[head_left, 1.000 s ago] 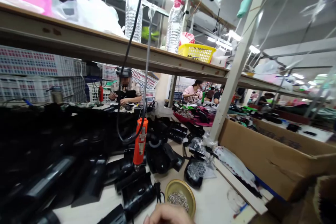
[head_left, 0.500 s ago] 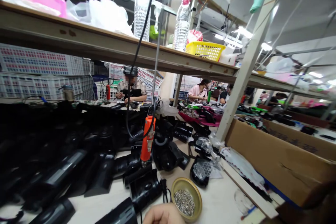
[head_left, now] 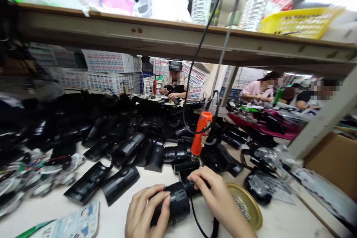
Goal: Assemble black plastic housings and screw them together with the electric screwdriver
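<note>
My left hand point(head_left: 147, 212) is closed around a black plastic housing point(head_left: 178, 202), a rounded shell with slots near its end, low over the white tabletop. My right hand point(head_left: 213, 189) is just right of it, thumb and fingers pinched together over another black shell piece point(head_left: 185, 178); whatever is between the fingertips is too small to make out. A black cable point(head_left: 195, 214) runs down from between the hands. Partly behind my right forearm stands a brass-coloured bowl point(head_left: 258, 212) of small metal screws point(head_left: 242, 208). An orange electric screwdriver point(head_left: 201, 134) hangs just beyond my hands.
Black housings point(head_left: 121, 184) cover much of the table. Wired parts point(head_left: 41, 171) lie at left, a patterned phone-like item point(head_left: 80, 223) in front. A shelf point(head_left: 173, 41) crosses overhead; a post point(head_left: 320, 111) and cardboard box point(head_left: 331, 160) stand right. Co-workers point(head_left: 174, 81) sit beyond.
The view has swung left and lower. Earlier one hand showed at the bottom edge beside the bowl; now both hands are in view, at the black housing.
</note>
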`<move>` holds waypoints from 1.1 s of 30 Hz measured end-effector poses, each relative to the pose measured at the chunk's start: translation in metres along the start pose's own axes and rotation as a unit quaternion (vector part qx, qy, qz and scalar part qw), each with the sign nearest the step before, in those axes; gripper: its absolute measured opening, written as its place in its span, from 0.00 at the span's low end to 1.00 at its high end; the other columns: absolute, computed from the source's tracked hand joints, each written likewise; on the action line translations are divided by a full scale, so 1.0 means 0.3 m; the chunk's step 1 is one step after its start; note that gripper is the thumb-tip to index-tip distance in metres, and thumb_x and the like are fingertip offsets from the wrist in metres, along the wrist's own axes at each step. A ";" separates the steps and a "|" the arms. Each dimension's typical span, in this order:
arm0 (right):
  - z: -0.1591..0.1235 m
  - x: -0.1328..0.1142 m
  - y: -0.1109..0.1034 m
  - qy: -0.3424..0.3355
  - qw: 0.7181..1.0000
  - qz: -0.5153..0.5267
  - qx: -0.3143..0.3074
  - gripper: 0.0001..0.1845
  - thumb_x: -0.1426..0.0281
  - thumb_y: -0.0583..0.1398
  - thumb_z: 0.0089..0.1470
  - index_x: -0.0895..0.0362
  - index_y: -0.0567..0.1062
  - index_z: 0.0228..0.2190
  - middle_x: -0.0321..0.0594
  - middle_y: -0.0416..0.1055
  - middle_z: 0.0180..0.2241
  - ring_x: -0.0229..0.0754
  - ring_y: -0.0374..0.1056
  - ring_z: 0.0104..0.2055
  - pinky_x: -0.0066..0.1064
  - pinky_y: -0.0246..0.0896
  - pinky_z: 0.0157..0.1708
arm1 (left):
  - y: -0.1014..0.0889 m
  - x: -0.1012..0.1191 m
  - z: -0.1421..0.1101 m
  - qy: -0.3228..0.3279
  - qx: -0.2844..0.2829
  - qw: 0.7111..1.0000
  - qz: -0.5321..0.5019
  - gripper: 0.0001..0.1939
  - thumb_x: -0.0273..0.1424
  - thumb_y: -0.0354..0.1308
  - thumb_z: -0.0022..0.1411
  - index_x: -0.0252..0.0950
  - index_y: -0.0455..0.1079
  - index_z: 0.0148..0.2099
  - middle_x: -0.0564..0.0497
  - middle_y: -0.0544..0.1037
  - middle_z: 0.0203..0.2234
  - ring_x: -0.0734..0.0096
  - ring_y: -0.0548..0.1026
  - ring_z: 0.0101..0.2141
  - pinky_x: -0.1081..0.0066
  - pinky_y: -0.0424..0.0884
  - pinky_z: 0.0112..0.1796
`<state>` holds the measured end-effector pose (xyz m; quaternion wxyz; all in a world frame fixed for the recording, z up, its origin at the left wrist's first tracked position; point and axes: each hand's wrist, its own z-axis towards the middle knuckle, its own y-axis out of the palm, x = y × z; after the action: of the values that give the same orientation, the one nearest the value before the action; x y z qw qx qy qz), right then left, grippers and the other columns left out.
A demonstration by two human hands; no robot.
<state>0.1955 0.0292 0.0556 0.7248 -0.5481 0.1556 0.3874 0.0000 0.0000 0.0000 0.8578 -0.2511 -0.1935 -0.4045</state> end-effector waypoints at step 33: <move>0.155 0.066 0.038 -0.067 0.969 -0.074 -0.224 0.11 0.71 0.62 0.65 0.58 0.85 0.35 0.40 0.78 0.29 0.41 0.73 0.32 0.28 0.60 0.33 | 0.099 0.010 -0.082 0.021 -0.071 0.996 -0.043 0.08 0.23 0.63 0.62 0.44 0.74 0.37 0.64 0.85 0.37 0.67 0.69 0.32 0.62 0.58 0.40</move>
<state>0.1907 0.0806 0.0514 0.6188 -0.6791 -0.0252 0.3941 0.0284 0.0001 -0.0262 0.8236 -0.2941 -0.1575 -0.4587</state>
